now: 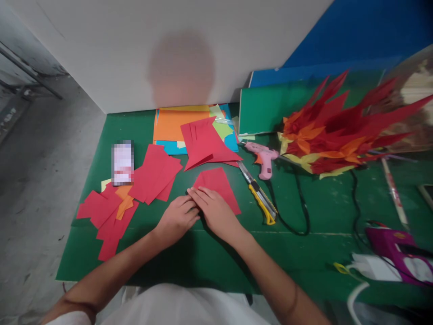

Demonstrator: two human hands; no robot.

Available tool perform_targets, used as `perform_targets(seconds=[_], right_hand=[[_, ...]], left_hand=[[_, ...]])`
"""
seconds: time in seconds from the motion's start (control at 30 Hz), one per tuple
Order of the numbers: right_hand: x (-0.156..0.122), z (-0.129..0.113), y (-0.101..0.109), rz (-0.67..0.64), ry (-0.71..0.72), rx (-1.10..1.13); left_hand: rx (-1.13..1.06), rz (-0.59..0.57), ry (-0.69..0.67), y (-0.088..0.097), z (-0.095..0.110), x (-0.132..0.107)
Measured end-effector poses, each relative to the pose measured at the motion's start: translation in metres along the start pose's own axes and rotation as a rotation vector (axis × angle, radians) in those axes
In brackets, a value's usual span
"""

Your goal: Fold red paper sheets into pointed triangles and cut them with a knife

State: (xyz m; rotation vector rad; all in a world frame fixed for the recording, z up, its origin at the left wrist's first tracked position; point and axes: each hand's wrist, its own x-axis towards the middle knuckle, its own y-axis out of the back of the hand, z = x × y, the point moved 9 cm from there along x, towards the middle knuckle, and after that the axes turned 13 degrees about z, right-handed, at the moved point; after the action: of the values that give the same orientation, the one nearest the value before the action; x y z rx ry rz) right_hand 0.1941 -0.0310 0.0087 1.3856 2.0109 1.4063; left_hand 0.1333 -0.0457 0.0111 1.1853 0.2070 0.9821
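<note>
A red sheet of paper lies on the green table in front of me. My left hand is at its lower left edge, fingers curled and pressed together on the paper. From the other side my right hand reaches over the same edge, its fingers held together against it and meeting my left fingertips. The paper under the fingers is hidden. Just beyond lies a stack of red paper with slits. To the right are a yellow utility knife with its blade out and a pink glue gun.
Red paper pieces and small orange strips spread left, beside a blurred phone-like object. Coloured sheets lie at the back by a white panel. A red, orange and yellow paper flame shape and a purple device stand right.
</note>
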Motion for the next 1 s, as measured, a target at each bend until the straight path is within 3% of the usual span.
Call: perform_targets(seconds=[0.33,0.47,0.53,0.7,1.0], right_hand=[[-0.003,0.008,0.007,-0.036,0.018,0.199],[-0.007,0.005,0.006,-0.114,0.101,0.33],[-0.006,0.007,0.009,-0.086,0.117,0.345],[-0.002,0.032,0.02,0.064,0.013,0.166],[-0.011,0.058,0.029,0.123,-0.1,-0.093]], left_hand=[[0.065,-0.031,-0.068,0.005,0.009,-0.009],[0.108,-0.093,-0.174,-0.003,0.017,-0.014],[0.058,-0.104,-0.223,-0.002,0.016,-0.013],[-0.072,-0.071,-0.239,0.01,0.003,-0.007],[0.014,-0.172,-0.188,-0.006,0.017,-0.017]])
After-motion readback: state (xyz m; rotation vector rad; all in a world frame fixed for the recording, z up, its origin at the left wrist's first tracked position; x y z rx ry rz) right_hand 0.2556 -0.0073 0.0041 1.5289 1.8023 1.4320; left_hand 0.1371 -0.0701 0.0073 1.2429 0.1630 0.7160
